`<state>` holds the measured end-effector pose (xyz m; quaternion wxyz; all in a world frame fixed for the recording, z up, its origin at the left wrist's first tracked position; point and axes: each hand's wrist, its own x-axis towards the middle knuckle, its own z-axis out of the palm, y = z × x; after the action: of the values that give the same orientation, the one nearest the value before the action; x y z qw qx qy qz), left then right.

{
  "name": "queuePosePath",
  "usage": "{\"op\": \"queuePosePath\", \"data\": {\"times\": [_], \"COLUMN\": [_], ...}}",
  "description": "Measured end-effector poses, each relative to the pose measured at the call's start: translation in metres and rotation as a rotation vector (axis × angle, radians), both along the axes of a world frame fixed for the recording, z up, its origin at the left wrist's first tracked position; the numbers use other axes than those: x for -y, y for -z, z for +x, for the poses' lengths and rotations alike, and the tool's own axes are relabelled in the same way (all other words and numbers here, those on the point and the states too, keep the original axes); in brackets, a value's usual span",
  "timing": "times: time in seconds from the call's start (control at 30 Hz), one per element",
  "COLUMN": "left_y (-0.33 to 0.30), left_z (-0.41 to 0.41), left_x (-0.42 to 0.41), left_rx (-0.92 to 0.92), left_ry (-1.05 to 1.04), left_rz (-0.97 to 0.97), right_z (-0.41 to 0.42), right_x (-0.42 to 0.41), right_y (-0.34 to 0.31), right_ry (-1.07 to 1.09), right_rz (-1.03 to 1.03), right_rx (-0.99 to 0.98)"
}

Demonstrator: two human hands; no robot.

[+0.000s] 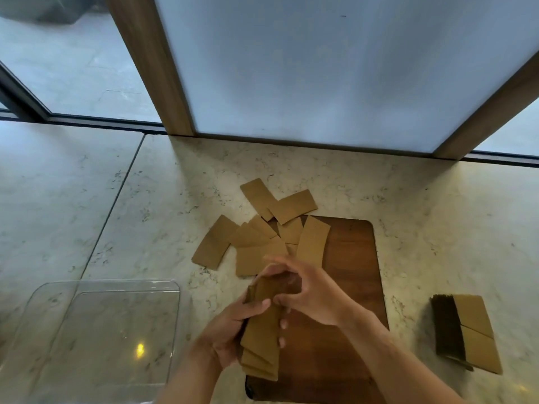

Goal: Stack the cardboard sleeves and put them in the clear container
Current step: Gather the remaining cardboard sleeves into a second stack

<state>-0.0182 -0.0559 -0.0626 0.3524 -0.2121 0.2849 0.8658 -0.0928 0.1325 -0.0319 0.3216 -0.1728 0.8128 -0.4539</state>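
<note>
left hand point(224, 336) clamps a fanned stack point(261, 339) of sleeves over the board point(350, 287); right hand point(306, 293) pinches its top end. container point(96, 339) sits empty on the worktop, left. risk: uneven edges slip, stack spills.

A single head-worn wide-angle camera looks forward and steeply down from above the pale marble-patterned tabletop point(437, 217). It sits close over the near edge, facing a frosted panel with wooden frame point(320, 68) at the far side. Straight lines bow toward the frame borders.
</note>
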Motion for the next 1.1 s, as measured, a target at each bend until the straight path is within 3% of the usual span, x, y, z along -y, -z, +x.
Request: {"op": "queuePosePath", "data": {"times": [0.07, 0.13, 0.2, 0.23, 0.4, 0.53, 0.7, 0.9, 1.03, 1.1], "left_y": [0.004, 0.007, 0.011, 0.011, 0.010, -0.001, -0.010, -0.033, -0.034, -0.033], "left_z": [-0.009, -0.018, -0.024, -0.026, -0.032, -0.030, -0.033, -0.025, -0.016, -0.012], "left_x": [-0.003, -0.003, -0.002, -0.002, -0.007, -0.007, -0.005, 0.002, 0.001, 0.001], "left_rx": [0.043, 0.095, 0.122, 0.126, 0.127, 0.115, 0.072, -0.109, -0.153, -0.167], "left_ry": [-0.116, -0.233, -0.303, -0.324, -0.419, -0.395, -0.338, -0.117, -0.099, -0.157], "left_rz": [-0.030, -0.015, 0.000, -0.010, -0.025, -0.058, -0.218, -0.273, -0.441, -0.514], "right_z": [-0.013, -0.028, -0.031, -0.030, -0.032, -0.037, -0.027, -0.013, -0.007, -0.003], "right_x": [-0.001, -0.001, 0.003, 0.006, 0.006, -0.012, -0.026, -0.020, -0.012, -0.007], "right_y": [0.018, 0.033, 0.043, 0.046, 0.049, 0.024, -0.016, -0.028, -0.025, -0.021], "right_ry": [0.305, 0.680, 0.718, 0.685, 0.751, 0.786, 0.573, 0.164, 0.119, 0.225], "right_rz": [0.112, 0.452, 0.753, 0.792, 0.583, 0.299, -0.167, -0.025, 0.102, 0.116], "right_rx": [-0.148, -0.203, -0.226, -0.239, -0.079, -0.036, 0.257, 0.219, 0.151, 0.132]}}
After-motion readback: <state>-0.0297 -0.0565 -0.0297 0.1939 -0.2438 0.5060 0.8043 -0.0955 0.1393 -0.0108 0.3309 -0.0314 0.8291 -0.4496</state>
